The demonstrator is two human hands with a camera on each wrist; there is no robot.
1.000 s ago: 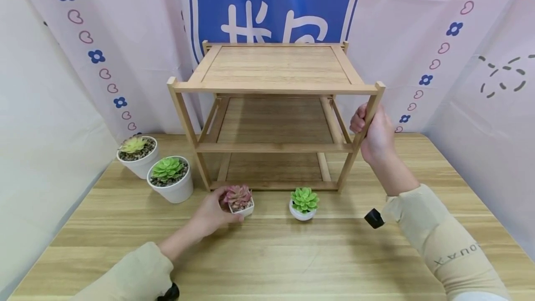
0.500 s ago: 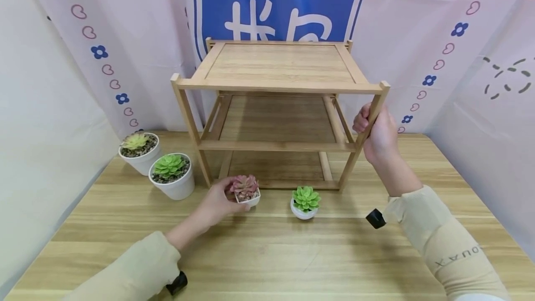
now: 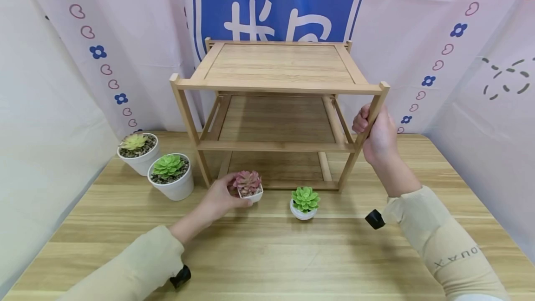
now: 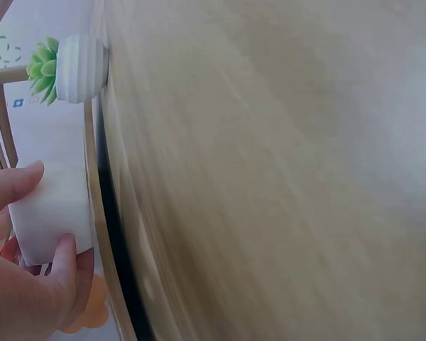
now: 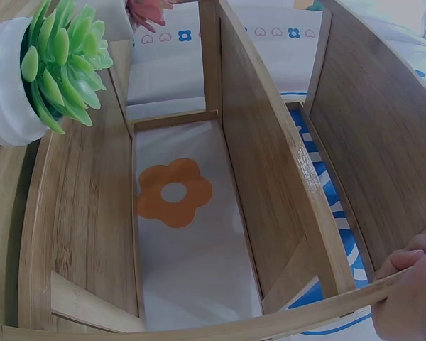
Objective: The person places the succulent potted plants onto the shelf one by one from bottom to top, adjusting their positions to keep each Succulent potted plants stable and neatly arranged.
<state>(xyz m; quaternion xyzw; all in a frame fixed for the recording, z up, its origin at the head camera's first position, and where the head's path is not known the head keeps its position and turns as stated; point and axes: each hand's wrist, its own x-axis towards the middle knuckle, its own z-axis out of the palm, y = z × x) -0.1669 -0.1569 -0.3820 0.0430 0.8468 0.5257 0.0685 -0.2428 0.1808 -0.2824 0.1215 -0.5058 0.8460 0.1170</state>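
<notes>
A pink succulent (image 3: 248,185) is pinched by the left hand (image 3: 221,199), a rack post (image 3: 349,167) gripped by the right hand (image 3: 381,139); 1 green succulent (image 3: 305,201) is set before the rack (image 3: 276,146).

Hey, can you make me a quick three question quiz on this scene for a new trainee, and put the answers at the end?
1. Multiple choice: what colour is the succulent held in the left hand? A) yellow B) green C) pink
2. True or false: the right hand grips a front post of the wooden rack.
3. Count: leaving out the held plant, how many potted succulents stand on the table?

Key:
1. C.
2. True.
3. Three: the yellowish plant and the large-potted green plant, both left of the rack, and the small green plant in front of it.
</notes>
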